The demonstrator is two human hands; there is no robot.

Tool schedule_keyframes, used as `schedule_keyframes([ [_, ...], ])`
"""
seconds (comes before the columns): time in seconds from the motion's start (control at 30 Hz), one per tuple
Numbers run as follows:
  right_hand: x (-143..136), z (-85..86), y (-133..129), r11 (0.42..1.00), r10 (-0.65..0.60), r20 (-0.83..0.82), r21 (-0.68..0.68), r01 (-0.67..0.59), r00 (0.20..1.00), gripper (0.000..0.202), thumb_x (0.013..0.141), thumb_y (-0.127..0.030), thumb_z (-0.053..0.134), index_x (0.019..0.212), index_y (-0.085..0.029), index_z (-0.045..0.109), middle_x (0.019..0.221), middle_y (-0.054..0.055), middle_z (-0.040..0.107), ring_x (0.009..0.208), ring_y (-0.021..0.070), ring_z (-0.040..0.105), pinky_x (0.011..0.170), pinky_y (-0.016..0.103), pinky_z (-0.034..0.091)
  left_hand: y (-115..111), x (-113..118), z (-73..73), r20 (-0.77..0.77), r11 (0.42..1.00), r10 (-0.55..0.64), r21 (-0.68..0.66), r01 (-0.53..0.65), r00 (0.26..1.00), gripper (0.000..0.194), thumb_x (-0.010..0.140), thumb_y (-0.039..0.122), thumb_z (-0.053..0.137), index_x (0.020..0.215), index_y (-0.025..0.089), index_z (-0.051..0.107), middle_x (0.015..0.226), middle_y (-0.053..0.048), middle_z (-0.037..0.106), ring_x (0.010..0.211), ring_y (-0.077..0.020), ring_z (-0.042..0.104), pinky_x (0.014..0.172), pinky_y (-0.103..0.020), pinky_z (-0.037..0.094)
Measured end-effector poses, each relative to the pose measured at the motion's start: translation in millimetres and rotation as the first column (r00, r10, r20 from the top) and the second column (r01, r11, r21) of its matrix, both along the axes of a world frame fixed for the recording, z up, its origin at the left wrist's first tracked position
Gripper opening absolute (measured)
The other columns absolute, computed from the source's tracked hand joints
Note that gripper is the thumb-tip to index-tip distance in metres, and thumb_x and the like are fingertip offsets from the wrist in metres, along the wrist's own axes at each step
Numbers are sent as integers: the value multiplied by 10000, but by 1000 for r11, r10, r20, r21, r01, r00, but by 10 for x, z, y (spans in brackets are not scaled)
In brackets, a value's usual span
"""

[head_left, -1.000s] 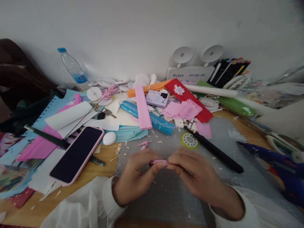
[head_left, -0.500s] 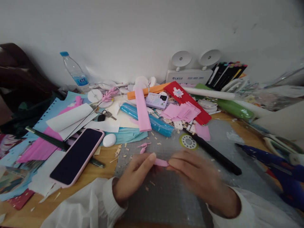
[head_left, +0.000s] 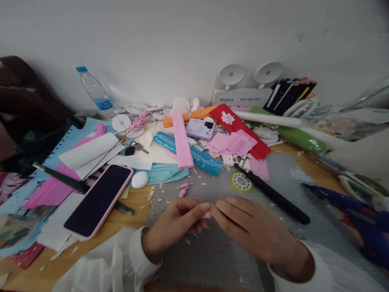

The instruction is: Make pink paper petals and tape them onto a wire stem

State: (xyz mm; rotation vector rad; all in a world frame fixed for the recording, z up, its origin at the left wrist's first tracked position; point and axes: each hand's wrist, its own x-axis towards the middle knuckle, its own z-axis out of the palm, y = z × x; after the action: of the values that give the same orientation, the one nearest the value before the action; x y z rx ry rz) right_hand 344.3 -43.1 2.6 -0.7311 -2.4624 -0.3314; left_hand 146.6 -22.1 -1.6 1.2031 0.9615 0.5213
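Observation:
Between the fingertips of both hands is a small piece of pink crepe paper, mostly hidden by the fingers. My left hand pinches it with thumb and fingers. My right hand meets it from the other side, fingers closed, their tips against the paper. Both hands hover over a grey cutting mat. Just beyond them lie small twisted pink paper buds. A stack of cut pink paper pieces and a long folded pink crepe strip sit farther back.
A pink-cased phone lies at left beside a white oval case. To the right are a tape roll, a long black tool and a blue glue gun. A water bottle stands behind, near the wall.
My hands have come closer together, covering more of the pink paper. My right hand has shifted slightly and is less blurred. The things on the table have stayed put.

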Motion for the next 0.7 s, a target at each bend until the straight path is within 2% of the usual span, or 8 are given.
schedule_keyframes([
  [0.07,-5,-13,9,998,-14,-32,-55,12,999,346,989,-116,311,962,-101,656,846,83,700,787,193,612,728,323,503,14,4,-5,-9,999,18,52,-18,1000,368,804,449,613,631,125,624,546,24,539,512,-85,467,514,-202,368],
  [0.17,-24,-37,18,975,-67,-110,-220,41,992,314,991,-176,360,895,-120,654,794,72,681,749,186,610,677,318,496,21,2,-17,-6,983,52,175,-50,999,274,802,371,644,688,122,636,628,2,597,595,-105,514,574,-214,402],
  [0.23,-41,-48,21,930,-105,-159,-365,40,982,293,985,-214,394,850,-139,643,750,55,657,709,176,596,642,308,483,11,-2,-25,-46,955,73,291,-56,996,239,815,345,639,735,120,656,683,-26,636,645,-129,549,598,-230,422],
  [0.3,-55,-38,19,861,-144,-224,-508,11,964,281,979,-225,409,815,-156,626,715,33,635,677,157,583,616,282,466,-5,-7,-29,-90,889,105,456,-53,990,211,828,318,635,751,125,672,692,-38,652,660,-143,567,615,-244,436],
  [0.37,-63,-1,13,759,-204,-275,-650,-25,939,246,958,-215,449,773,-172,605,677,4,613,636,131,567,584,244,441,-19,-15,-29,-89,780,118,625,-37,989,161,835,268,636,752,138,681,684,-35,659,657,-144,582,644,-254,456],
  [0.5,-71,69,4,460,-359,-296,-881,-108,885,334,963,-294,422,679,-185,560,604,-26,559,560,105,526,508,211,391,-36,-44,-31,-38,541,68,841,-5,997,67,826,159,646,880,146,683,756,-58,691,708,-156,622,686,-267,501],
  [0.6,-100,40,3,276,-433,-387,-917,-289,814,400,969,-417,366,715,-182,567,650,-5,573,598,117,546,541,223,436,-45,-70,-46,-45,396,67,918,14,997,139,825,147,648,963,149,662,803,-72,697,725,-162,629,691,-275,523],
  [0.7,-152,-27,-2,102,-461,-410,-906,-411,787,409,928,-492,423,727,-170,577,663,9,601,598,120,560,561,236,467,-50,-86,-70,-65,276,88,960,38,994,138,841,154,629,978,144,645,793,-66,691,702,-155,621,680,-279,528],
])
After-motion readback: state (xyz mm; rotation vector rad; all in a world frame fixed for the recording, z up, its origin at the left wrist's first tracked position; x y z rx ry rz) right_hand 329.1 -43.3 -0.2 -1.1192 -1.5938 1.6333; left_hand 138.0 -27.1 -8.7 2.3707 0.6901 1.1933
